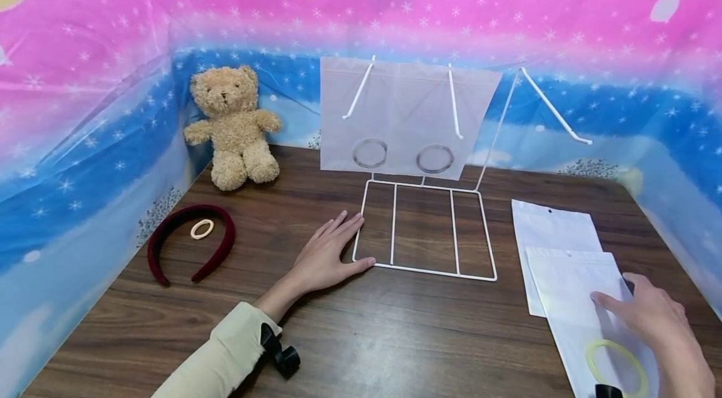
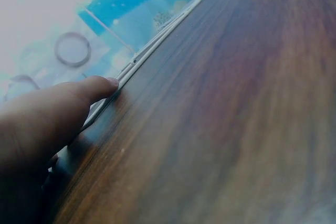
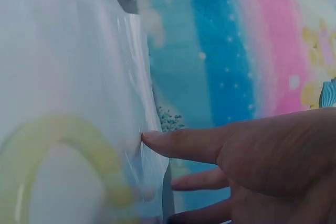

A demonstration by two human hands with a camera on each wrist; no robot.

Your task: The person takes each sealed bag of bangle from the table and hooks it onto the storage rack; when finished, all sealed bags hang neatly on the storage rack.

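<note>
Head view first: where is the bag [image 1: 581,323]?

It's at the right front of the table [image 1: 338,335]. It is white, and it lies over part of a back bag [image 1: 555,225]. Low down in it I can see a yellow ring [image 1: 608,343].

What are your right fingers doing?

My right hand [image 1: 657,316] is at the bag's right edge. My thumb sticks out over its front, well away from my fingers, and they are spread too. The right wrist view shows my thumb at the edge, but I can't tell how hard it touches.

And the other hand?

My left hand [image 1: 327,258] is flat on the table. My long fingers are straight and close together, with their tips by the left bar of the white rack [image 1: 425,270]. My thumb points away from them, and its tip is at the front bar. I'm not pinching anything there.

What hangs on the rack?

See-through bags [image 1: 406,103] hang from white hooks [image 1: 456,103]. Two dark rings [image 1: 435,172] show near the bottom.

What else is around?

Over to the left there's a dark red headband [image 1: 227,229], with a small pale ring [image 1: 194,230] inside its curve. Behind that sits a teddy [image 1: 239,125], just in front of a pink and blue cloth [image 1: 259,9].
</note>
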